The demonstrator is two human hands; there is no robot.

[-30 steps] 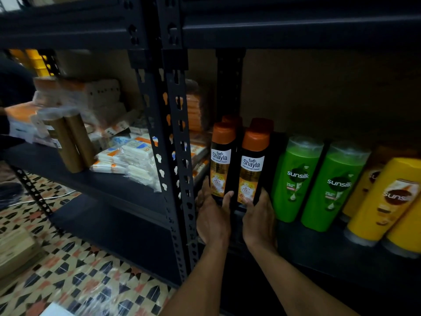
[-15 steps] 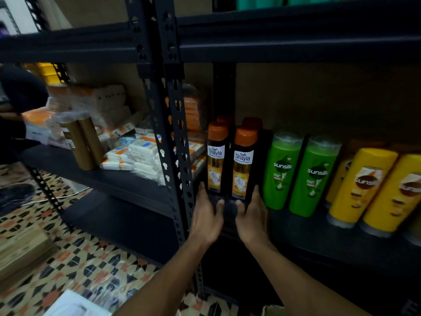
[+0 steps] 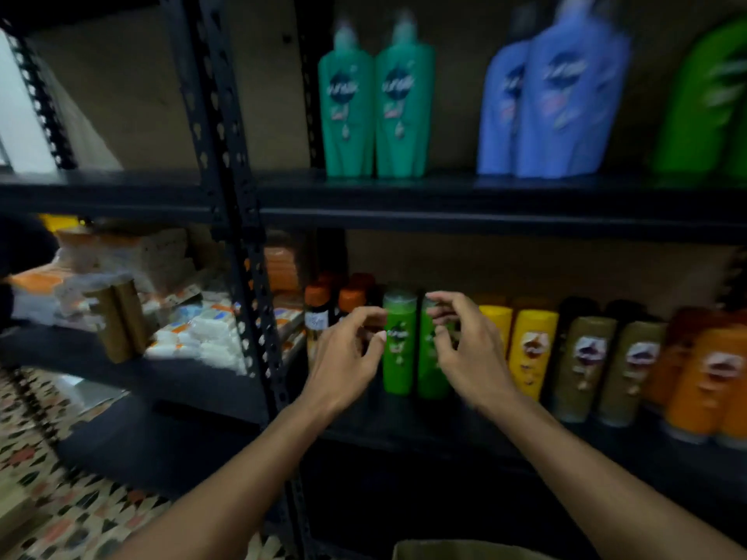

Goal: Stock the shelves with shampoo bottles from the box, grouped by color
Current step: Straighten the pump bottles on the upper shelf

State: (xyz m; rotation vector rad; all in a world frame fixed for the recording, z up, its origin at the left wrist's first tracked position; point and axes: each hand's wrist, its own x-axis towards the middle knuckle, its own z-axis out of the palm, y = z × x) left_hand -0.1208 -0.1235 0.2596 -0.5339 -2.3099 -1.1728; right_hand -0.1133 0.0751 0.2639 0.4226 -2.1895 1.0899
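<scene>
Dark shelf point(image 3: 465, 218), lower tier: two green bottles point(image 3: 398, 345), upright, touching. Your left hand point(image 3: 343, 357) and right hand point(image 3: 465, 349) flank them, fingers curled open, empty. Likely rigid, slick plastic, moderately heavy; grip mid-body.

Both my forearms bare, reaching up and forward from bottom of view, converging toward centre. My left hand point(image 3: 343, 357) raised, back toward me, fingers point(image 3: 366, 315) curled and spread, thumb apart, nothing gripped. My right hand point(image 3: 469, 349) level with left, just beside it, narrow gap between. Right fingers point(image 3: 448, 299) hooked forward, loosely clawed, nothing clasped. Wrists straight, palms facing away from me. Motion blur softens fingertips; contact with anything ahead unclear.
</scene>
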